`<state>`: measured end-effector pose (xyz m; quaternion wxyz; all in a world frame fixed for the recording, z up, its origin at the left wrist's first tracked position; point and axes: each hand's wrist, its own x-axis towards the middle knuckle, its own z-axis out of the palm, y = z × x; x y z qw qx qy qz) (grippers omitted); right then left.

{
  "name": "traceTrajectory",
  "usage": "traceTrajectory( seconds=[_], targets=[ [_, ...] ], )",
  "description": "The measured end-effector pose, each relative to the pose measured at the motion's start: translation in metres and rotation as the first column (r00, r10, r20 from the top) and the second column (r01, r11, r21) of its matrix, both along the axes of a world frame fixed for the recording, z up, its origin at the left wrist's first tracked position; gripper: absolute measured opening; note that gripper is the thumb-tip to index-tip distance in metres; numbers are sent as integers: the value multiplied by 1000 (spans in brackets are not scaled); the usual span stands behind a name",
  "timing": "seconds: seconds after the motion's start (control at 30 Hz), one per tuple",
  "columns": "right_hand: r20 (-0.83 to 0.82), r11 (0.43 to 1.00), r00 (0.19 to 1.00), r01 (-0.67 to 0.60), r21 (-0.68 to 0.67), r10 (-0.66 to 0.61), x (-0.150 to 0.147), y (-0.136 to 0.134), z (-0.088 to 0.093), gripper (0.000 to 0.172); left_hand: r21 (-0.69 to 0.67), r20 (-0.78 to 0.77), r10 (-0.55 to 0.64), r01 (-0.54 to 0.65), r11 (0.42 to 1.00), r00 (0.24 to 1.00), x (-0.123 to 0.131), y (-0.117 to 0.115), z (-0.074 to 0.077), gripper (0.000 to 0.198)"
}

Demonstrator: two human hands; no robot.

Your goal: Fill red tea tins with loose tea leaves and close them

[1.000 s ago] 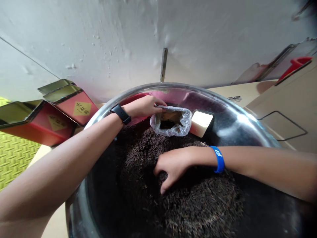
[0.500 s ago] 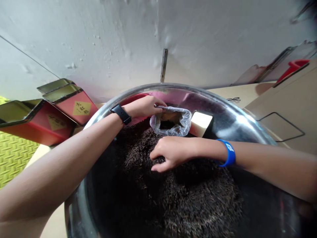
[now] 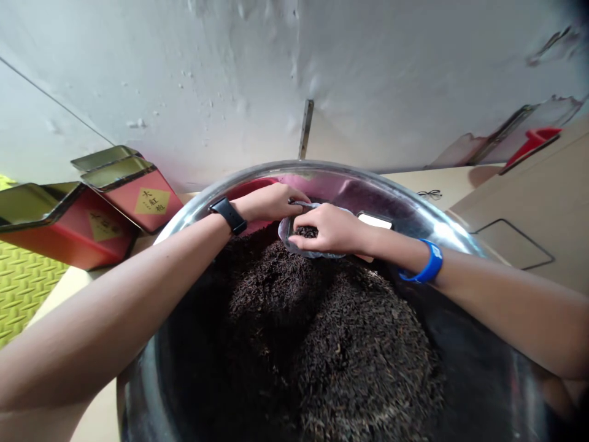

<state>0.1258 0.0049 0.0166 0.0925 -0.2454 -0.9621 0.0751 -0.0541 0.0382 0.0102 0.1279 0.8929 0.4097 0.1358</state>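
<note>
A big shiny metal basin (image 3: 405, 190) holds a heap of dark, thin tea leaves (image 3: 363, 350). Toward its far side stands a container lined with a clear plastic bag (image 3: 284, 233), now mostly covered by my hands. My left hand (image 3: 267, 201), with a black watch on the wrist, pinches the bag's rim at the far left. Over the bag's mouth is my right hand (image 3: 334, 228), wearing a blue wristband and curled around a handful of tea leaves (image 3: 306, 231). The bag's inside is hidden beneath it.
Red tins with yellow labels (image 3: 154, 201) stand open at left, outside the basin. A small box with a pale top (image 3: 375, 221) sits just right of the bag. A cardboard box (image 3: 529, 209) is at right, near a thin black cord (image 3: 430, 194). The wall (image 3: 184, 92) rises behind.
My right hand has risen from the tea heap and moved away from me to the bag's mouth, carrying tea leaves. My left hand stays on the bag's rim.
</note>
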Motion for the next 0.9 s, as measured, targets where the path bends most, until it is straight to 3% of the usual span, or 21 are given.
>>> traceTrajectory(
  seconds=[0.13, 0.3, 0.67, 0.9],
  targets=[
    [-28, 947, 981, 191, 256, -191, -1, 7, -16, 35, -27, 25, -42, 43, 999, 999, -1, 0, 0, 38],
    [31, 875, 975, 184, 447, -221, -2, 10, -33, 36, 47, 5, -20, 20, 999, 1000, 0, 4, -4, 36],
    [20, 860, 981, 159, 484, -193, -1, 13, -43, 34, 62, -48, 0, 2, 998, 999, -2, 5, -6, 36],
    [58, 882, 980, 147, 448, -192, -1, 12, -43, 37, 40, -23, -26, 27, 999, 999, -1, 1, -1, 37]
  ],
)
